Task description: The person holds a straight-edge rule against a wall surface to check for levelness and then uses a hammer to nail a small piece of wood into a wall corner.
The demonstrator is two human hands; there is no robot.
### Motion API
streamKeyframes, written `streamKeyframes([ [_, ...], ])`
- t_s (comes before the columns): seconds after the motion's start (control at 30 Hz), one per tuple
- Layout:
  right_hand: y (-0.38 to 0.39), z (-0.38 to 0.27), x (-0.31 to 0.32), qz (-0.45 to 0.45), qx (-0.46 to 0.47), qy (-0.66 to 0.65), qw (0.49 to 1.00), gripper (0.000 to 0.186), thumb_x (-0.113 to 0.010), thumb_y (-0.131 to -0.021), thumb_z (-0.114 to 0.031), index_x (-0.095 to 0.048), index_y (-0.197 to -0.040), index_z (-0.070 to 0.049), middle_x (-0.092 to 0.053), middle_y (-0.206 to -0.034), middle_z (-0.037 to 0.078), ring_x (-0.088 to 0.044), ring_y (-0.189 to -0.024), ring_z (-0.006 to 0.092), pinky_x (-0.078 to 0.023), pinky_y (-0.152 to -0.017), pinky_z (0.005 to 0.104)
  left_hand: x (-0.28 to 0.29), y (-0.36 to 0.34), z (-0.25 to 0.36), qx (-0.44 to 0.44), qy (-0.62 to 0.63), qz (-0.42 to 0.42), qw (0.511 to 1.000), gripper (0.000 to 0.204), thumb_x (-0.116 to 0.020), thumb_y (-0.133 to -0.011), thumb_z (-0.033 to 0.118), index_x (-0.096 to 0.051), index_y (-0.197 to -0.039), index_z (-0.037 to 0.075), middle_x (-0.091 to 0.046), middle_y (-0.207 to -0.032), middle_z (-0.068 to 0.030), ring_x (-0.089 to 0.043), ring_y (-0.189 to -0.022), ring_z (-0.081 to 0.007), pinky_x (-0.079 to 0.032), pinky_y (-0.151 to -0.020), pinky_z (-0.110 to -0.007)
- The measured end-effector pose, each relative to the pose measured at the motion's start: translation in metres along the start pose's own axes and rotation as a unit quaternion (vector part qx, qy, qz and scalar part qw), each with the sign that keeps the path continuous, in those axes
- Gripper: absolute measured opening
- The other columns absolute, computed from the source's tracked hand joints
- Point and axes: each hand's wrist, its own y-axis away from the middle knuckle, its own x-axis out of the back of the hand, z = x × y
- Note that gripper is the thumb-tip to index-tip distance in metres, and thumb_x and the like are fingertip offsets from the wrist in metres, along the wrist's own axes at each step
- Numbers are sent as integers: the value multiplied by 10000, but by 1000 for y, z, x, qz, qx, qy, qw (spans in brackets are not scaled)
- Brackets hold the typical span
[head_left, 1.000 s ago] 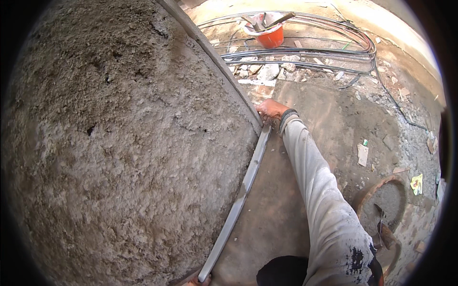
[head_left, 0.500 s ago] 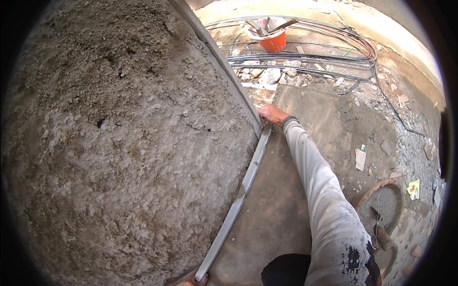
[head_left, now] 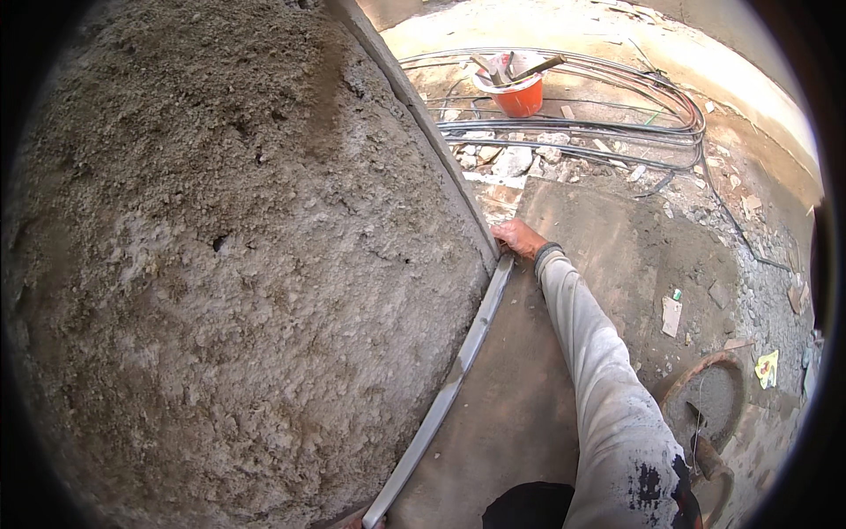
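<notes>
A long, straight grey metal bar [head_left: 448,388] lies along the foot of a rough, freshly mortared wall [head_left: 264,291]. My right hand [head_left: 518,238] is closed around the bar's far end, beside the wall's corner edge; its fingertips are partly hidden. At the lower edge of the picture, only a little of my left hand [head_left: 354,520] shows, closed at the bar's near end. Smears of mortar mark the bar's surface. A straight strip [head_left: 423,115] runs up the wall's right edge.
An orange bucket [head_left: 518,99] with tools stands beyond my right hand, among coiled black cables [head_left: 608,132] and broken stones [head_left: 513,160]. At the right are a round mortar basin [head_left: 674,388] with a trowel [head_left: 705,454], and scattered rubble. A board-like surface [head_left: 520,370] lies beside the bar.
The whole view has shifted slightly, so the wall, bar and bucket appear a little lower and further right. Both hands stay at the bar's ends.
</notes>
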Motion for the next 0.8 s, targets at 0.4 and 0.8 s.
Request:
streamKeyframes([
  [0.4,13,-5,-3,10,15,-36,999,429,-523,-928,-283,-381,-570,-94,-323,-550,-67,-267,-530,58,-247,-481,269,-1,8,-2,74,27,-49,996,556,-739,-705,461,-628,-1046,36,-655,-913,-188,-634,-833,-315,-490,-697,-427],
  [0.8,10,16,-9,78,23,-30,996,436,-566,-898,-339,-532,-610,-12,-417,-561,-52,-343,-549,71,-311,-498,268,-3,3,1,52,-70,-2,996,427,-775,-584,391,-670,-720,-1,-613,-635,-196,-617,-621,-358,-473,-590,-424],
])
